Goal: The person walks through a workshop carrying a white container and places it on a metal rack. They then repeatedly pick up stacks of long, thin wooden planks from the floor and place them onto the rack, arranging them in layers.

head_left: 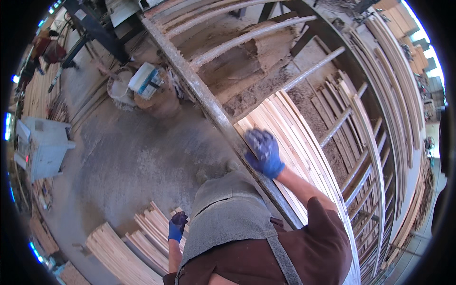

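The right hand (264,151), in a blue glove, lies palm down on pale boards (292,135), just beside the metal rail (202,95). Its fingers look loosely stretched and gripping nothing visible, though they are blurred and the palm is out of sight. The boards lie along the rack, partly covered by the right forearm and the brown sleeve (327,213). The left hand (177,225), also gloved, hangs near a low pile of boards (118,254); its fingers seem bent, but I cannot tell whether it holds anything. The grey apron (228,204) hides some floor, and the view's lower edge cuts off the low pile
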{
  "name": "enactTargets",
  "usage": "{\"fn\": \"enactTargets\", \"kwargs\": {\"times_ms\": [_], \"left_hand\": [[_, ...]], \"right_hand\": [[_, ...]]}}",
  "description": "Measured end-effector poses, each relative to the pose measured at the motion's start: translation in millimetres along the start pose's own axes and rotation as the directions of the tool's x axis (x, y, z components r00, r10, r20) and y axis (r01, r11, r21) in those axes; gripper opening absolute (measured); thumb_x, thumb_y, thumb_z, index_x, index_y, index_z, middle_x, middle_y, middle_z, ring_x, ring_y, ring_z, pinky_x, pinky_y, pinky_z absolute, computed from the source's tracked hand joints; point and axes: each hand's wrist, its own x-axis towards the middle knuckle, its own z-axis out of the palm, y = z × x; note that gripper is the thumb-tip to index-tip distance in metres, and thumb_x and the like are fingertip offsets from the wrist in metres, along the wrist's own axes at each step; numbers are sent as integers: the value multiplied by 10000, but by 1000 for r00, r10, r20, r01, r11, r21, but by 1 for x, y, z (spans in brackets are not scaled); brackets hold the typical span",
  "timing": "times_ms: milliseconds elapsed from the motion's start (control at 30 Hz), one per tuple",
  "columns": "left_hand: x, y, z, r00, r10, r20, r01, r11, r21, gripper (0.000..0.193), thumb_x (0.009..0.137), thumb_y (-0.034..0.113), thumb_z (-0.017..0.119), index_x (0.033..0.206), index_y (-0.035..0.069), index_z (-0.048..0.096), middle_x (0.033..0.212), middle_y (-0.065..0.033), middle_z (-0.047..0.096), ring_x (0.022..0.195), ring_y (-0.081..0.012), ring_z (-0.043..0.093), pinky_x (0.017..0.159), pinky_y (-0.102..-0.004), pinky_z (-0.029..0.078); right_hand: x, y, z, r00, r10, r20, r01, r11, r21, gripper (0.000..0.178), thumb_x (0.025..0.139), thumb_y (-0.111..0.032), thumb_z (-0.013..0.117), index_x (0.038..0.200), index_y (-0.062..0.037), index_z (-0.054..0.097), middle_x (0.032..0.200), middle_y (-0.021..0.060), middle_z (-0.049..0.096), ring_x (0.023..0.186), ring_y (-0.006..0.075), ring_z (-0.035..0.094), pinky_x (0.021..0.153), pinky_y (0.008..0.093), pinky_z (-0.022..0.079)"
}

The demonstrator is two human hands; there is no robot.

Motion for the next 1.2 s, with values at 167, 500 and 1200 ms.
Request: {"fn": "enactTargets", "kwargs": {"times_ms": [167,500,1200], "left_hand": [[58,12,-31,993,-117,-6,115,984,-138,290,918,240,638,1060,-13,642,935,-93,689,804,-179,654,691,-309,540],[103,295,78,633,577,516,-745,274,608,359,869,342,636,1100,68,657,924,-208,680,842,-383,661,732,-444,526],[156,416,241,114,700,705,-944,-145,297,688,754,514,702,1312,144,541,1223,-122,618,1126,-309,577,1053,-490,346]], "right_hand": [[-45,-42,2,968,197,157,-155,956,-250,698,695,-311,729,1323,-98,513,1421,177,437,1310,384,417,1051,561,337],[-34,-58,7,936,331,118,-280,905,-320,574,750,-286,694,1281,-122,549,1399,153,473,1289,354,450,1061,540,350],[-10,-18,-24,961,275,2,-269,941,-205,417,752,-206,674,1153,-102,629,1247,164,587,1170,360,547,957,510,426]]}}
